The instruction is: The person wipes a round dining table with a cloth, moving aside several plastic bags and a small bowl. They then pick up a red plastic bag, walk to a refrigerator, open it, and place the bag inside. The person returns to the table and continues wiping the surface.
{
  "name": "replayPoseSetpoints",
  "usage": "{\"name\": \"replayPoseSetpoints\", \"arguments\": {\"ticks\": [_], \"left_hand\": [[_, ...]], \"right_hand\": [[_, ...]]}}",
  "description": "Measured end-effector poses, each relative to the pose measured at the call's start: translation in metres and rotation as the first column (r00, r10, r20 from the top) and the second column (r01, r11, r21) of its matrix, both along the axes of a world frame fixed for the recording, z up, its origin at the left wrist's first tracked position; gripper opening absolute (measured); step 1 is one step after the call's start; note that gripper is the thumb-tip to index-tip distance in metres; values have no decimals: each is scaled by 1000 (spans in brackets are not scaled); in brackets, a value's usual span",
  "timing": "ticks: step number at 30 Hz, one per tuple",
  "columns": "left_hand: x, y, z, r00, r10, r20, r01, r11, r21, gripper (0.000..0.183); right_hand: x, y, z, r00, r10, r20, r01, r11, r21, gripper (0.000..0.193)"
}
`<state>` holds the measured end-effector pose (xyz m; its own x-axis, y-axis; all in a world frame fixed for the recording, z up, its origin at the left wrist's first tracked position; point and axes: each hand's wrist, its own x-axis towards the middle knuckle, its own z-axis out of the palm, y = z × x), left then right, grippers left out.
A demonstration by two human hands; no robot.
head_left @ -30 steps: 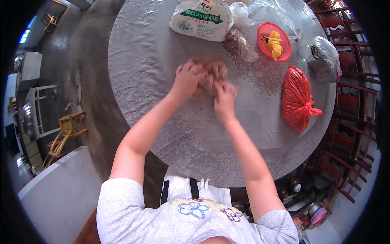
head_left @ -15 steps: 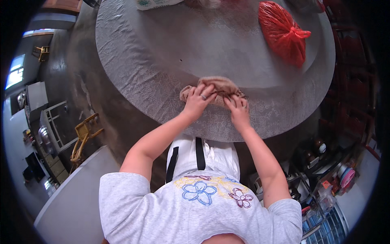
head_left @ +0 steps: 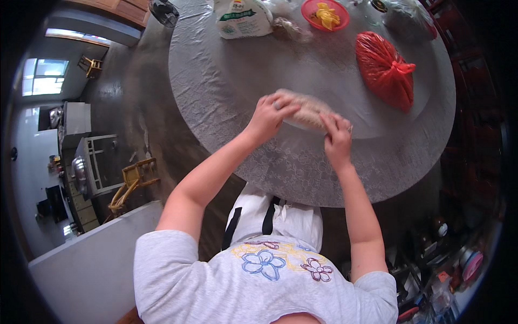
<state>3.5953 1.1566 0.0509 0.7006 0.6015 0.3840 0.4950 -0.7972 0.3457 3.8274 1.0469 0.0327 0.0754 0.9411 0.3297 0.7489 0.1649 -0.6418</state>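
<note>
A beige cloth (head_left: 307, 110), bunched lengthwise and smeared by motion, is stretched between my two hands over the near part of a round table (head_left: 313, 159). My left hand (head_left: 271, 114) grips its left end, the fingers curled over it. At its right end my right hand (head_left: 338, 137) pinches it with bent fingers. The table wears a grey, flower-patterned cover, with a smooth round panel in the middle. Whether the cloth's underside touches the table I cannot tell.
On the table stand a knotted red plastic bag (head_left: 384, 73) at right, a white printed bag (head_left: 243, 20) at far left, and a pink bowl (head_left: 312, 22) holding something yellow. A wooden chair (head_left: 132, 181) is left of me. Cluttered shelves (head_left: 426, 270) fill the lower right.
The cloth, pressed low in a bunch before, is now drawn out between my hands. Both hands have shifted to the right and spread apart. The view has tilted, showing more of the table's far side.
</note>
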Motion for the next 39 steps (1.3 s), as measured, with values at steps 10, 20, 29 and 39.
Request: {"name": "replayPoseSetpoints", "arguments": {"ticks": [10,20,29,39], "left_hand": [[-118,-11,-91,961,-157,-228,122,980,-160,35],[-215,197,-51,999,37,-10,-36,998,54,45],[-367,115,-89,973,-199,-114,162,948,-275,31],[-353,323,-50,989,107,99,-111,993,29,45]], "right_hand": [[-115,-17,-72,973,229,-22,-223,911,-347,37],[-250,179,-41,977,-163,138,168,986,-23,55],[-382,101,-72,989,116,86,-74,918,-389,23],[-374,316,-25,985,23,171,-21,1000,-13,54]]}}
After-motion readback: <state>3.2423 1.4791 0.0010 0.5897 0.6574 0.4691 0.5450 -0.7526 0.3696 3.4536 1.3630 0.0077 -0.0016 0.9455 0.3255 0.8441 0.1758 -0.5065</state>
